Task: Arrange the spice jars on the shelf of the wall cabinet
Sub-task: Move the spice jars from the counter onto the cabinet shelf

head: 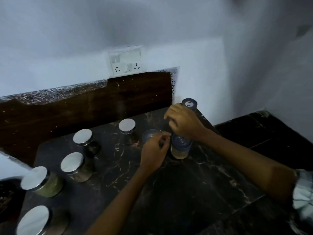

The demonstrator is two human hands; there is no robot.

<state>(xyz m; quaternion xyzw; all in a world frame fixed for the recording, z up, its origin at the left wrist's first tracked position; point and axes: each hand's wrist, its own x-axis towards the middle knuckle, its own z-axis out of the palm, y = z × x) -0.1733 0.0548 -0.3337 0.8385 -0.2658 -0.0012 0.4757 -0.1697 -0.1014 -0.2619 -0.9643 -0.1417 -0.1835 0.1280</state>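
1. Dark marble counter (pixel 194 192) meets a pale wall carrying a switch-and-socket plate (pixel 126 60); a dark backsplash (pixel 84 106) runs along the counter's rear edge.
2. Near the left edge, five steel-lidded jars stand upright in a loose line running from the front-left corner toward the rear: first jar (pixel 33 221), second jar (pixel 39 181), third jar (pixel 75 166), fourth jar (pixel 85 141), fifth jar (pixel 127 130).
3. Left hand (pixel 155 150), fingers curled, sits at a blue-lidded jar (pixel 149 135) toward the middle of the counter; blur hides whether the fingers actually grip it.
4. Just right of that hand stands another blue-lidded jar holding pale powder (pixel 180 147), upright.
5. Right hand (pixel 183 122), fingers curled, hangs above the powder jar and in front of a tall blue-capped jar (pixel 189 104) near the rear-right corner; any grasp cannot be determined.
6. A light sleeve (pixel 303 192) shows at the right edge.
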